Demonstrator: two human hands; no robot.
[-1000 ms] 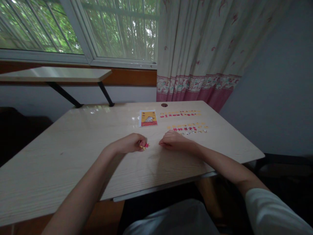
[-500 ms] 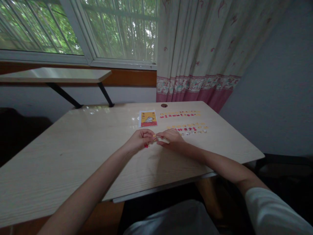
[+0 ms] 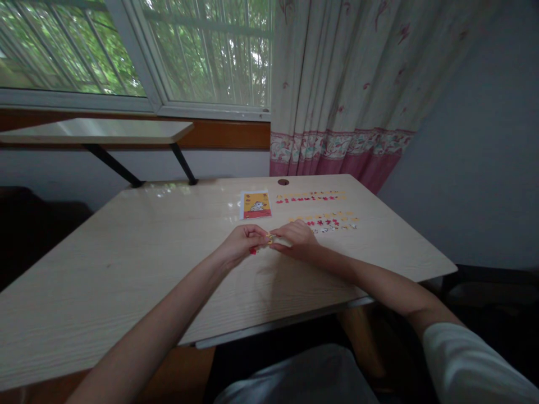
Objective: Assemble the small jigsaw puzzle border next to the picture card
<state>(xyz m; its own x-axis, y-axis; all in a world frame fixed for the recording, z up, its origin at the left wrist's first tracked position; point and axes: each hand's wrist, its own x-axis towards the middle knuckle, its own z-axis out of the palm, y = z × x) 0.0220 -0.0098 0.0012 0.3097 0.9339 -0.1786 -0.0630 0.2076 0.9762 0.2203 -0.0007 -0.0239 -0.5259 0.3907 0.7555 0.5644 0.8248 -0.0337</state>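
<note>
My left hand (image 3: 239, 244) and my right hand (image 3: 298, 235) meet above the table, fingertips almost touching. Pinched between them is a small yellow jigsaw piece (image 3: 270, 239); both hands appear to grip it, though the fingers cover much of it. Beneath my left fingers a red jigsaw piece (image 3: 252, 251) shows on the table. Just behind the hands lies a picture card (image 3: 256, 205) with a white dog on yellow and red. Rows of loose jigsaw pieces (image 3: 323, 222), yellow, red and white, spread to the right, partly hidden by my right hand.
Farther back are more rows of yellow and red pieces (image 3: 309, 199). The wooden table (image 3: 126, 269) has a round cable hole (image 3: 283, 182) near its back edge. A raised shelf (image 3: 101, 130) on black legs stands at the back left. A curtain (image 3: 337, 101) hangs behind.
The yellow piece has turned or shifted slightly between my fingertips, and my left hand has moved a little to the right. The rest looks the same.
</note>
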